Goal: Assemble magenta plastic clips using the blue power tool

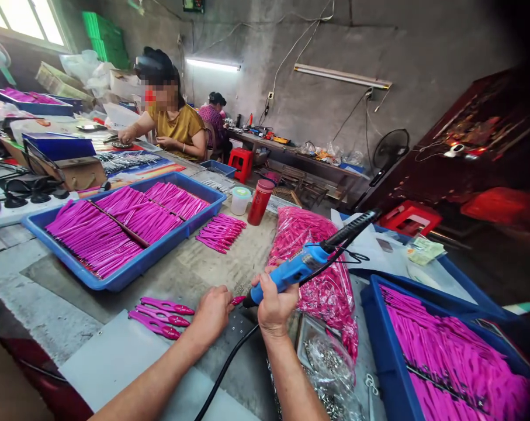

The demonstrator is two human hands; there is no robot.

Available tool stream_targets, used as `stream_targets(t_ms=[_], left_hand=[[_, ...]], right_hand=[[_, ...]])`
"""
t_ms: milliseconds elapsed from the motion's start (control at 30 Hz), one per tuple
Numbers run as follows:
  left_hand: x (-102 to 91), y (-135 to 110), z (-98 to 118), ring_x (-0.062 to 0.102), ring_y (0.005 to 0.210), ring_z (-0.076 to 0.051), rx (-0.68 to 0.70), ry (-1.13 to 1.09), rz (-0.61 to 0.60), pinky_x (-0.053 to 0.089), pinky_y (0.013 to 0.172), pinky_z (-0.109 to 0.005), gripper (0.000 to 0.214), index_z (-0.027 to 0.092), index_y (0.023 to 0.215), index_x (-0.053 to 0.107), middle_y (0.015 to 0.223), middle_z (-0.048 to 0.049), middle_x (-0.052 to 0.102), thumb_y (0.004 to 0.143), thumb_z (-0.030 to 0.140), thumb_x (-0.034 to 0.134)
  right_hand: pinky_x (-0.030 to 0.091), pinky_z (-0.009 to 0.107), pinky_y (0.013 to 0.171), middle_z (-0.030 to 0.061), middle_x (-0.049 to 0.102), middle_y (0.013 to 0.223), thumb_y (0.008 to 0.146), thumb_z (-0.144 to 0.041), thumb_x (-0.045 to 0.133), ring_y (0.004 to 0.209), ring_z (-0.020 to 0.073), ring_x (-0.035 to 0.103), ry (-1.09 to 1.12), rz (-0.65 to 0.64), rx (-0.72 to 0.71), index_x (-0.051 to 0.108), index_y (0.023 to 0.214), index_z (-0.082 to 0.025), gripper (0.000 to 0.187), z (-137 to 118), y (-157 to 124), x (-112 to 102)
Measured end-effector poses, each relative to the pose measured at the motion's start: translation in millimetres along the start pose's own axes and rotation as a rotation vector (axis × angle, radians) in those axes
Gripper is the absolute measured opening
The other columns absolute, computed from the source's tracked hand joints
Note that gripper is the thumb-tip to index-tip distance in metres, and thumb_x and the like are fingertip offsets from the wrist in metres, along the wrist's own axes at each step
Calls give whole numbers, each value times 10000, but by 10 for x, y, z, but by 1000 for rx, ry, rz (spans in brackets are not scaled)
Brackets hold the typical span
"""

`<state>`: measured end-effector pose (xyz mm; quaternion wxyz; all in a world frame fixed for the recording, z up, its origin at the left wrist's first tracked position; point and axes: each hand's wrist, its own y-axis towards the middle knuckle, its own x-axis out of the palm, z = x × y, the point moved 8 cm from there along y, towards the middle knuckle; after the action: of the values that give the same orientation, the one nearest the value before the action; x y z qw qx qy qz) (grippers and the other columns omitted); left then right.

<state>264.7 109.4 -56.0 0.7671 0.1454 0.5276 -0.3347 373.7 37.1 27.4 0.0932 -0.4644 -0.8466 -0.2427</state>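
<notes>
My right hand (277,304) is wrapped round a blue electric screwdriver (288,272), which has a black rear end and a cable. Its dark tip slants down to the left. Facing that tip, my left hand (212,313) pinches a slim magenta piece with a glossy pink end (237,300). The fingers cover most of this piece, and I cannot tell whether the tip touches it. Left of my left hand lie several magenta pieces with glossy ends (162,317), side by side. Tiny metal parts (238,323) are scattered on the table below the tip.
A blue tray (111,285) of magenta pieces stands left; another blue tray (376,345) stands right. Behind my right hand sits a plastic bag of pink parts (300,234). A red cup (261,202) and bagged metal parts (330,356) are nearby. A co-worker (177,128) sits across the table.
</notes>
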Motion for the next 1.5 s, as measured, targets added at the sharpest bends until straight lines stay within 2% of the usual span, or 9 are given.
stream_targets(t_ms=[267, 733, 967, 1100, 1267, 1400, 1500], left_hand=[[43, -14, 7, 522, 860, -209, 14, 14, -2, 375, 738, -277, 212, 197, 742, 619, 836, -41, 593, 822, 170, 424], [57, -19, 16, 522, 835, -206, 48, -5, 22, 372, 736, -283, 228, 190, 740, 608, 814, -48, 592, 814, 138, 399], [43, -19, 36, 521, 843, -208, 30, -4, -12, 375, 751, -283, 247, 174, 772, 627, 838, -60, 603, 819, 121, 390], [55, -12, 39, 516, 860, -205, 38, -34, -13, 384, 770, -281, 266, 180, 801, 642, 862, -56, 608, 814, 126, 382], [67, -20, 33, 513, 838, -198, 33, -31, -4, 390, 760, -284, 295, 183, 790, 638, 847, -58, 609, 798, 84, 360], [68, -25, 36, 524, 839, -204, 40, -7, 10, 387, 743, -282, 277, 176, 775, 631, 848, -63, 610, 822, 99, 369], [62, -23, 28, 531, 836, -202, 50, 18, 39, 383, 736, -277, 258, 176, 765, 625, 839, -59, 609, 825, 107, 384]], right_hand=[[429, 243, 487, -59, 530, 607, 645, -269, 634, 442, 98, 519, -21, -40, 7, 442, 900, -169, 335, 144, 27, 117], [439, 260, 508, -52, 522, 626, 670, -280, 628, 468, 102, 518, -82, -62, -9, 436, 912, -172, 328, 195, 19, 127], [429, 246, 486, -39, 524, 649, 671, -265, 620, 480, 95, 507, -130, -117, -73, 448, 816, -181, 240, 245, -42, 194], [418, 241, 465, -50, 516, 614, 665, -266, 631, 454, 92, 488, -152, -171, -69, 454, 853, -179, 273, 316, -47, 261], [418, 250, 473, -47, 532, 622, 659, -256, 642, 458, 99, 493, -143, -171, -31, 455, 912, -176, 325, 405, -25, 248], [421, 251, 475, -51, 527, 610, 656, -254, 638, 455, 102, 503, -102, -178, -39, 456, 900, -177, 314, 339, -35, 254], [425, 245, 477, -56, 523, 608, 646, -254, 639, 452, 99, 511, -74, -174, -50, 455, 881, -178, 308, 187, -57, 228]])
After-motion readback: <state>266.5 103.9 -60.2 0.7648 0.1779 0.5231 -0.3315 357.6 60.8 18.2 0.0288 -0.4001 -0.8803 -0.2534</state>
